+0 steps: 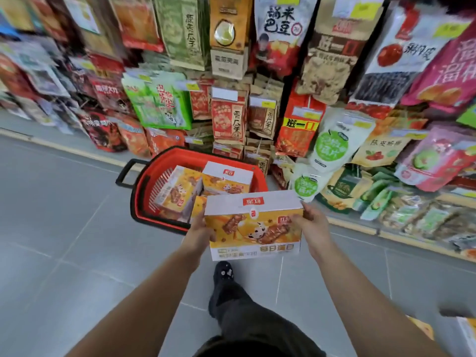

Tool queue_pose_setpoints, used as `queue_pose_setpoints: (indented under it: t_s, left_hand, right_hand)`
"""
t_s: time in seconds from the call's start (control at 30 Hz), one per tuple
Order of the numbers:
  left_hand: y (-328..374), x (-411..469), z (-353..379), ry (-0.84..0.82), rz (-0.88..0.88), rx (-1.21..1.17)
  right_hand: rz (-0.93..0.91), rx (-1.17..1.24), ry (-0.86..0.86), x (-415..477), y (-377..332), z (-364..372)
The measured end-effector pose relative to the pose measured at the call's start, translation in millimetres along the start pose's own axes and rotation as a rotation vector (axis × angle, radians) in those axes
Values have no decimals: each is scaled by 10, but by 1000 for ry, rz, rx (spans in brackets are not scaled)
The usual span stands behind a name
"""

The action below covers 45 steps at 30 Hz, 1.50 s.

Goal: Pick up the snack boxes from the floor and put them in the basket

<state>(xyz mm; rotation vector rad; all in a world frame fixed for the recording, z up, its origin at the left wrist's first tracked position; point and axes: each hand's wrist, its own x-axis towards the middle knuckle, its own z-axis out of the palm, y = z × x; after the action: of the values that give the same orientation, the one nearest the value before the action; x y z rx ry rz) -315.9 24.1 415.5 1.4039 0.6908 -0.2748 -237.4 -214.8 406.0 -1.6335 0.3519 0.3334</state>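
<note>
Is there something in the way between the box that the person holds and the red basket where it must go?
Nothing visible stands between them. The left hand and right hand hold the snack box at the near rim of the basket. Inside, two other boxes already take much room, so it may have to rest on them.

Both hands, left hand (pixel 199 234) and right hand (pixel 313 228), hold a yellow snack box (pixel 253 228) by its ends above the red basket (pixel 164 161), which holds perhaps three more boxes (pixel 226 177).
</note>
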Motion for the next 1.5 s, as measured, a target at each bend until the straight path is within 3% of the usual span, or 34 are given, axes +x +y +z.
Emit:
queue_pose_setpoints:
  t_s: [0.3, 0.83, 1.07, 1.17, 1.3, 1.5]
  left_hand:
    - [335, 1387, -545, 166, -265, -3]
    - [-31, 3222, -971, 3, -537, 275]
    - [-109, 3650, -873, -150, -660, 433]
    - [29, 3653, -774, -157, -656, 477]
    - [520, 3495, -553, -338, -538, 653]
    - [1275, 2995, -151, -503, -290, 705]
  right_hand:
    - [148, -74, -1, 999, 79, 922]
    - [332, -351, 149, 2131, 979, 1821]
    - [523, -511, 187, 2446, 1325, 1908]
    - [510, -482, 183, 2390, 1176, 1918]
    - [512, -344, 258, 2164, 722, 1987]
    - [501, 186, 440, 1514, 35, 1858]
